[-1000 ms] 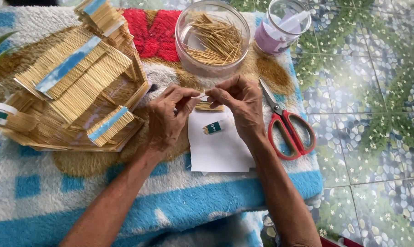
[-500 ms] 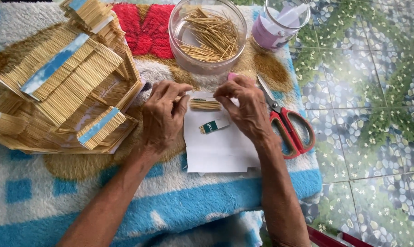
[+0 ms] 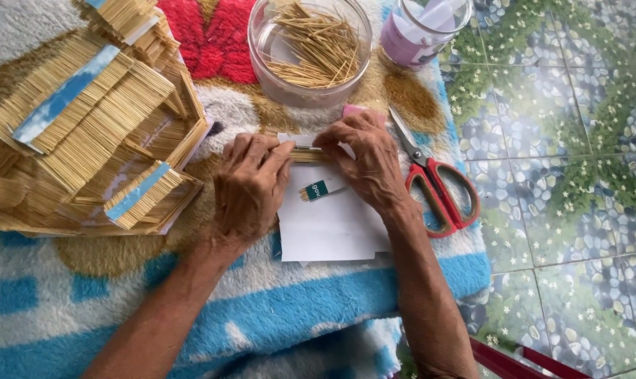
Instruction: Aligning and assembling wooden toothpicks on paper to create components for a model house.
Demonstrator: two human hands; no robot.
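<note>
Both hands meet over a white sheet of paper (image 3: 332, 224) on the blue-and-white fleece blanket (image 3: 191, 309). The left hand (image 3: 251, 184) and right hand (image 3: 367, 158) pinch a short row of thin sticks (image 3: 309, 154) between their fingertips. A tiny stick bundle with a green label (image 3: 316, 190) lies just nearer. Right, red-handled scissors (image 3: 437, 189); far, a clear bowl of sticks (image 3: 311, 52); left, a stick model house with blue strips (image 3: 86, 133).

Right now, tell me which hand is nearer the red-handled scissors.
Right. The right hand sits just beside the scissors, almost touching the blades. The left hand lies farther off, across the white paper.
</note>
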